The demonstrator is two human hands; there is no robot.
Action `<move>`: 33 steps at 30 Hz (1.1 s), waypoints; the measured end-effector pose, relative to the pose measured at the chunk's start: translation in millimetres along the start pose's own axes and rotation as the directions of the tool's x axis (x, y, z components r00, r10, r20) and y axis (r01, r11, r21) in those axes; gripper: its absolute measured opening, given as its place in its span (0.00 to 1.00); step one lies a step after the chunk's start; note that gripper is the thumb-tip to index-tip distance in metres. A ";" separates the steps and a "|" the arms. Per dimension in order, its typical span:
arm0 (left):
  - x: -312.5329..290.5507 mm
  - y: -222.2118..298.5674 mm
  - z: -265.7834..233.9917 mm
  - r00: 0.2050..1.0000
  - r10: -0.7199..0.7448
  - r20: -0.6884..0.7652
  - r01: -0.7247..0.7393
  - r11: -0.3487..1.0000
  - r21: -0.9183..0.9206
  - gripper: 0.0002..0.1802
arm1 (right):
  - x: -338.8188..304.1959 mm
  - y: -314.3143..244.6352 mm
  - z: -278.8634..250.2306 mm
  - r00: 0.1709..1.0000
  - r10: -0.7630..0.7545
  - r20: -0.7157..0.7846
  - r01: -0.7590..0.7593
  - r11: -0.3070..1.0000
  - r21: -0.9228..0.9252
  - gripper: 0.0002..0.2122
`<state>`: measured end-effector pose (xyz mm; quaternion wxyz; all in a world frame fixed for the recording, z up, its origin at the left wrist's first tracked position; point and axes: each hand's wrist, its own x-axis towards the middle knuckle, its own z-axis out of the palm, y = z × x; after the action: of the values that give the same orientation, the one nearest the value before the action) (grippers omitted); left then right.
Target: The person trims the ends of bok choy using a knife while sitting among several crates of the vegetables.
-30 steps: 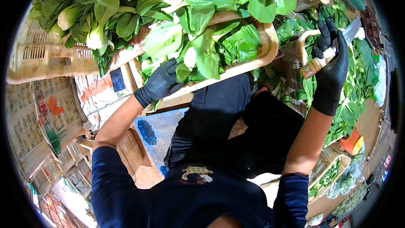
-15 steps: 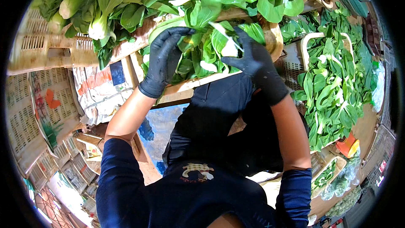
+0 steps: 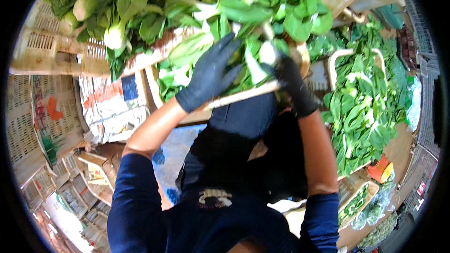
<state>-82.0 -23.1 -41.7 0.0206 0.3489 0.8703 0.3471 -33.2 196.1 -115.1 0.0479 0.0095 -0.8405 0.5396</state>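
Both of my hands wear black gloves over a pale crate (image 3: 243,94) filled with green bok choy. My left hand (image 3: 211,75) lies flat over the leaves with its fingers stretched out, holding nothing. A large pale-green leaf (image 3: 192,49) shows just beyond it. On the crate's right side, my right hand (image 3: 291,80) is curled and blurred by motion. Against its fingertips is the whitish base of a bok choy (image 3: 268,54). Whether those fingers grip this base or some thin tool is not clear.
Beyond the crate, more bok choy (image 3: 115,36) is heaped over a perforated plastic crate (image 3: 42,61). A heaped basket of bok choy (image 3: 358,112) stands to the right. Printed sheeting (image 3: 110,107) lies at left. An orange container (image 3: 378,169) is at lower right.
My left hand has shifted right and down, its curled fingers now stretched out. My right hand has moved slightly right, and the whitish base beside it has moved right too. The whole view has tilted slightly.
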 end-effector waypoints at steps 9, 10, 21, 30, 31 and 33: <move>9.8 -1.9 1.8 0.945 0.287 0.155 -0.304 0.948 0.097 0.25 | 1.6 -82.9 -36.0 0.982 0.181 -0.060 -0.189 0.964 -0.185 0.10; 17.7 2.9 10.6 0.922 0.330 0.202 -0.361 0.921 0.146 0.27 | 2.4 -81.7 -39.0 0.973 0.223 -0.055 -0.229 0.957 -0.179 0.10; -22.1 -139.1 71.1 0.871 0.236 0.431 -0.371 0.892 0.261 0.23 | -10.4 -72.4 -85.7 0.924 0.376 0.073 -0.309 0.843 -0.440 0.12; 1.5 -29.5 -6.5 0.945 0.112 0.307 -0.202 0.939 0.278 0.20 | -1.8 -71.5 -87.1 0.977 0.200 -0.080 -0.202 0.979 -0.023 0.07; 6.4 -13.9 -18.6 0.971 0.112 0.210 -0.168 0.948 0.271 0.20 | -2.9 -73.2 -84.9 0.979 0.167 -0.120 -0.159 0.985 0.072 0.06; 33.6 5.3 -43.1 0.973 0.218 0.071 -0.228 0.885 0.405 0.25 | -2.2 -72.0 -81.6 0.975 0.165 -0.149 -0.151 0.983 0.099 0.07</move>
<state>-116.2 -24.9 1.2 -0.0828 0.4472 0.8775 0.1522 -20.4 240.0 -16.3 0.0700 -0.0977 -0.8078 0.5771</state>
